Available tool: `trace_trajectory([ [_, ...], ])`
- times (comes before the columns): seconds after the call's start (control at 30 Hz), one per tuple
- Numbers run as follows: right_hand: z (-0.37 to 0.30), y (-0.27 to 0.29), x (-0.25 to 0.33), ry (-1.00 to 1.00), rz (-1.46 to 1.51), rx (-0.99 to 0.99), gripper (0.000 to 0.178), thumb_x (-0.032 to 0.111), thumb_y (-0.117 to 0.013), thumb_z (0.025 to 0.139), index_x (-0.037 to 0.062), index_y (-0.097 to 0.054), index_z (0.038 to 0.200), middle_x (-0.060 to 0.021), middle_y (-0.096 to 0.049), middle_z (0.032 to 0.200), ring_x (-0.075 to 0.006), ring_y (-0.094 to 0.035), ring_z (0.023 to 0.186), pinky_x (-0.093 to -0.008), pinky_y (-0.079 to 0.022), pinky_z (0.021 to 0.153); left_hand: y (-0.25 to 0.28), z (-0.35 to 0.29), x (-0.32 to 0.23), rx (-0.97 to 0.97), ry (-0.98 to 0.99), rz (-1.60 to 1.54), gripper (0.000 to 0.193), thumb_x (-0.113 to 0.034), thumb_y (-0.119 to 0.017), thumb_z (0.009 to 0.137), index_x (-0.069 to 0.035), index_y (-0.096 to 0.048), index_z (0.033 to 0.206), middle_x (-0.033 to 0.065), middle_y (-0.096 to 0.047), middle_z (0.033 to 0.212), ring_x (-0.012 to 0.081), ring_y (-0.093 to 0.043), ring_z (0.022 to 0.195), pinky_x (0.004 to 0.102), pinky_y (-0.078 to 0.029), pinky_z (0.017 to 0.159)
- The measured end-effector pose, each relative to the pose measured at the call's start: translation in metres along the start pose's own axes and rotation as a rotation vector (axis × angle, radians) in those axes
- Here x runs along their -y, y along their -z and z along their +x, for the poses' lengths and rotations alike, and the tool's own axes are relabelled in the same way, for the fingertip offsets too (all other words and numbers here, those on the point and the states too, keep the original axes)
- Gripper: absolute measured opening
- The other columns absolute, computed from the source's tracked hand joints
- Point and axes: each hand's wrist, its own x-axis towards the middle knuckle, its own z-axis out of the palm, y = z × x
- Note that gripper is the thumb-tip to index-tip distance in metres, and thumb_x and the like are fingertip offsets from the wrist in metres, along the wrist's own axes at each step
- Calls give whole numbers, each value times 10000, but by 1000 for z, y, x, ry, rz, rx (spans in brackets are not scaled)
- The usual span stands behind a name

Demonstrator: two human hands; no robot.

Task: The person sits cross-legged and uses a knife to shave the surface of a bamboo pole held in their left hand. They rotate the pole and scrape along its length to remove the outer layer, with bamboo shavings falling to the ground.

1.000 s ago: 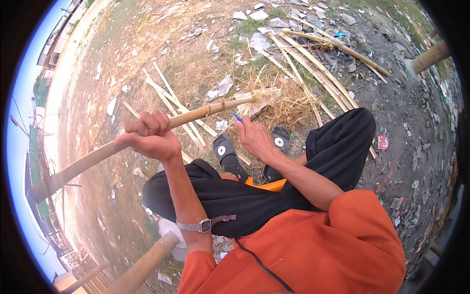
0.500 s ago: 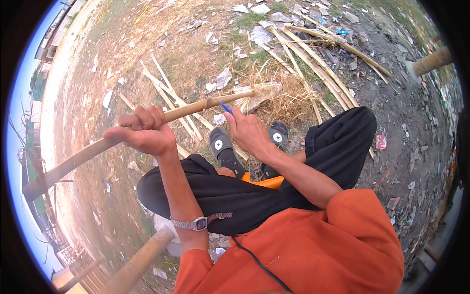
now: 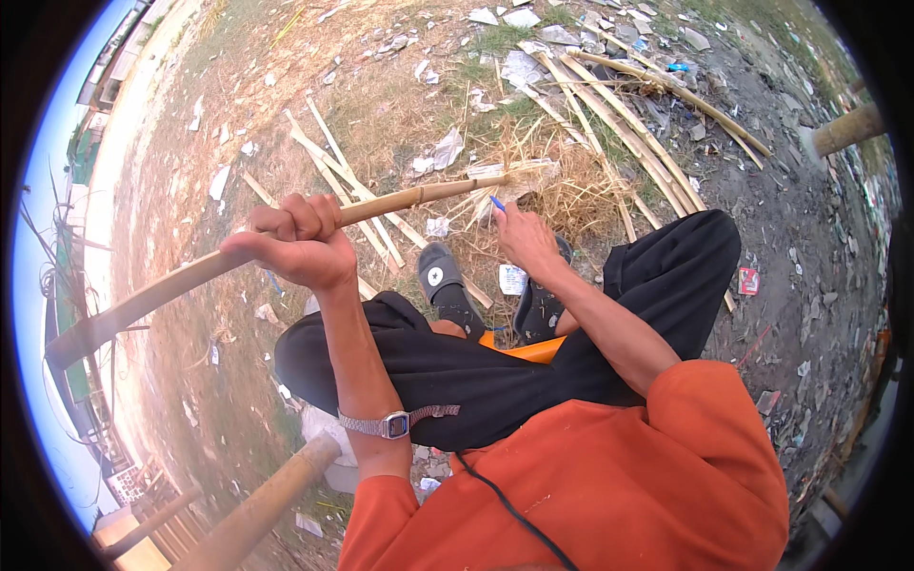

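Observation:
A long bamboo stick (image 3: 162, 295) slants across the view, its thick end at the far left and its thinner end over the dry straw. My left hand (image 3: 297, 238) is closed around its middle, knuckles up. My right hand (image 3: 526, 240) is closed on a small blue tool (image 3: 497, 203), of which only a slim blue part shows at the fingertips. The rest of that tool is hidden by the fingers, so its kind cannot be made out. It points up toward the thin end of the stick, just below it and seemingly apart from it.
Split bamboo strips (image 3: 628, 133) lie at the upper right, and more strips (image 3: 343, 176) cross beyond my left hand. Dry straw (image 3: 562, 205) is heaped in front of my sandals (image 3: 440, 276). Thick bamboo poles (image 3: 271, 495) stand at lower left and far right (image 3: 847, 129). Litter covers the ground.
My right hand with the blue tool has moved right along the stick toward its thin end, and off its surface. My left hand keeps its grip.

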Motion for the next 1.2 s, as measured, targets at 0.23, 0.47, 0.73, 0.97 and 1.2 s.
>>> trace_trajectory([
  [0.23,-8,9,30,60,120,-38,333,313,-382,926,0,-486,876,-281,-545,607,-473,-548,624,-549,-419,593,4,0,5,8,-2,-27,575,-674,-270,844,-176,-158,579,-65,-121,443,72,-65,402,237,-118,394],
  [0.47,-6,23,47,30,71,46,352,328,-361,928,5,-502,910,-273,-576,681,-456,-571,692,-540,-435,646,12,5,3,-52,18,-26,578,-675,-280,841,-177,-152,577,-65,-121,441,70,-66,400,234,-107,391],
  [0.73,-2,17,11,-39,45,73,395,344,-344,931,-11,-517,937,-281,-587,728,-452,-586,739,-535,-449,684,6,1,4,52,-10,-7,574,-675,-263,842,-176,-162,578,-66,-117,449,65,-52,412,230,-103,395],
  [0.97,1,11,1,-65,-1,83,382,333,-348,930,-13,-510,915,-268,-595,760,-448,-587,763,-518,-458,696,12,1,6,46,17,-45,583,-685,-266,832,-171,-178,571,-65,-124,448,66,-54,411,233,-104,401],
  [1.2,1,3,-6,-74,26,85,386,341,-339,929,5,-519,989,-283,-595,783,-456,-583,785,-521,-453,723,7,-2,3,194,63,-113,596,-706,-281,809,-169,-173,572,-59,-117,449,69,-55,414,245,-101,400],
])
